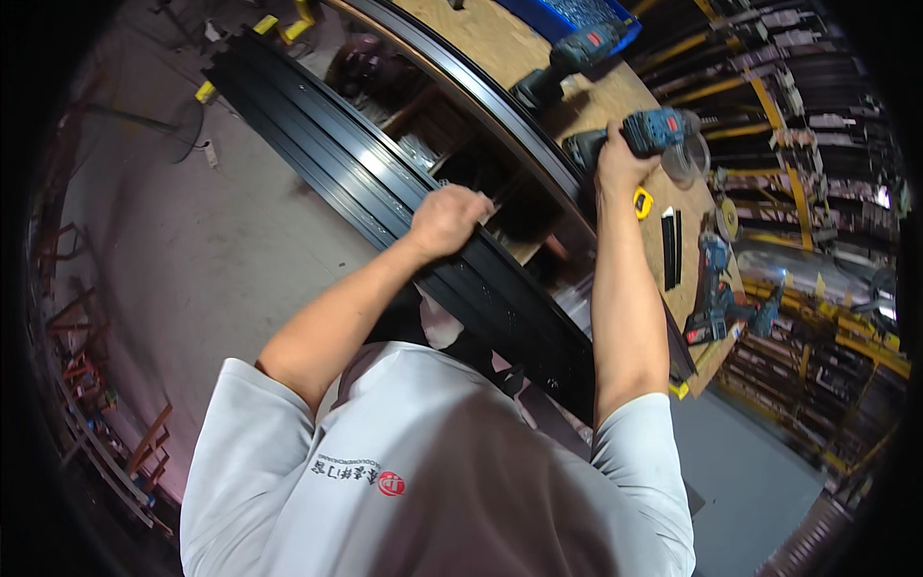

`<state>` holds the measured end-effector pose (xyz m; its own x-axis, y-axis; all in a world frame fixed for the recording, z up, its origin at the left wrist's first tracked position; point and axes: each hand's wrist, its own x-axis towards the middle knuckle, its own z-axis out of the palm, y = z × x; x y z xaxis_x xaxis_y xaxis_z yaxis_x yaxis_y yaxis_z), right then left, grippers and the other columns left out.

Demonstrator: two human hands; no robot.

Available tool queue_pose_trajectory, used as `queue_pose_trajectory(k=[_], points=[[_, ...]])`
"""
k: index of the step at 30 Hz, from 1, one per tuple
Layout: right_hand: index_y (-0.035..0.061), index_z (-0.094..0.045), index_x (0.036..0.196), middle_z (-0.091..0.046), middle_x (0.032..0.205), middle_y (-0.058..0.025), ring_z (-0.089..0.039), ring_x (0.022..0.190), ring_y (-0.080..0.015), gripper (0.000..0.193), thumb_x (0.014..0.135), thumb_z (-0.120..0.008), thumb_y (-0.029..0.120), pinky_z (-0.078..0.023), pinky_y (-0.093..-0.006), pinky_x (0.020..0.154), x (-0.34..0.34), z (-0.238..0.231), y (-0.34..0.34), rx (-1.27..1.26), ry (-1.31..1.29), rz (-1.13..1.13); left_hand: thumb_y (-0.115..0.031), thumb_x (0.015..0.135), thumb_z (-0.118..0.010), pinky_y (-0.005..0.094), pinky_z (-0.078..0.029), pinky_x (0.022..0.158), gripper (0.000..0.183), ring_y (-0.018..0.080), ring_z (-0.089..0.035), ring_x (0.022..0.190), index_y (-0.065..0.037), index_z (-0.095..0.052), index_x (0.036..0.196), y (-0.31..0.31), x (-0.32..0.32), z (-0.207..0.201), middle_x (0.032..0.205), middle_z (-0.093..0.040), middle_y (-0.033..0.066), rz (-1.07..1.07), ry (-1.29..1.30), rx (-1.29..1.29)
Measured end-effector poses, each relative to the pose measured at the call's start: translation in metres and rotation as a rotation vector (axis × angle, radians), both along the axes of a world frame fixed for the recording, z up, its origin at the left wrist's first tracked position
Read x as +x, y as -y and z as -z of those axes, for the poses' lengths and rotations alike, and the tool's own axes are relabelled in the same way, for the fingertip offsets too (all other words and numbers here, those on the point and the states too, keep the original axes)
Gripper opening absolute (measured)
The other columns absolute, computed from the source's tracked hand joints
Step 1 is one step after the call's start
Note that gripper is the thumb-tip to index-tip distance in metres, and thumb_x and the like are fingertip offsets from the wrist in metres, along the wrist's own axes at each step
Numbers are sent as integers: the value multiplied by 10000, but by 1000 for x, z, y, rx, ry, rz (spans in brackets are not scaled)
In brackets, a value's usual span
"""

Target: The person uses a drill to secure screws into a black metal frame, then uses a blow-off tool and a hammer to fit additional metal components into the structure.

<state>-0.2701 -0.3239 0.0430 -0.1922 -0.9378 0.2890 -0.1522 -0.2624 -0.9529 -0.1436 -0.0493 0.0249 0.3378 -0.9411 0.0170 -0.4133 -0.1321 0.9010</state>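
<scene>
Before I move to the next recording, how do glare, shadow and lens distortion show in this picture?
Head view: glare streaks the black profiles; head view: a dark shadow covers part of the grey shirt; head view: the long rail bows, and the corners fall to black.

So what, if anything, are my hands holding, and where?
Right hand: blue cordless drill, by its handle. Left hand: on the black ridged profiles, grip unclear.

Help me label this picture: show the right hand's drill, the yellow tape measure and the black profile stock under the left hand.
Drill [658, 132], head view: on its blue body.
Yellow tape measure [643, 202], head view: on its case.
Black profile stock [338, 160], head view: on its ridged surface.
</scene>
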Motion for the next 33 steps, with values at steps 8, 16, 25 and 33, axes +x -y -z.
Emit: queue_pose_trajectory(k=[8, 16, 25, 33], points=[[1, -639, 1202, -676, 1136, -69, -633, 1042, -152, 288, 919, -682, -27, -484, -341, 996, -121, -158, -97, -177, -140, -432, -237, 1125, -386, 333, -511, 993, 457, 195, -686, 1013, 78, -716, 1135, 13, 30, 4, 1072, -750, 119, -153, -708, -63], [-41, -541, 1393, -688, 1115, -115, -663, 966, -200, 593, 844, -749, 45, -536, -338, 891, -295, -223, -256, 450, -475, -391, -277, 1004, -608, 425, -422, 1143, 365, 352, -573, 1294, -62, -741, 1268, 24, 59, 12, 1298, -706, 157, 61, 633, -3], [-8, -531, 1456, -734, 1217, -159, -707, 1109, -205, 725, 780, -794, -15, -528, -321, 979, -370, -203, -354, 801, -644, -466, -420, 1028, -545, 456, -461, 1091, 461, 434, -576, 1302, -41, -760, 1182, 39, 41, 8, 1212, -728, 197, 228, 831, 438], [-10, -501, 1475, -753, 1147, -161, -735, 1042, -215, 709, 847, -830, 27, -542, -316, 928, -397, -149, -356, 839, -415, -586, -487, 1030, -515, 468, -518, 943, 512, 417, -641, 1106, -45, -773, 1061, 29, 54, 23, 1083, -717, 215, 174, 896, 420]])
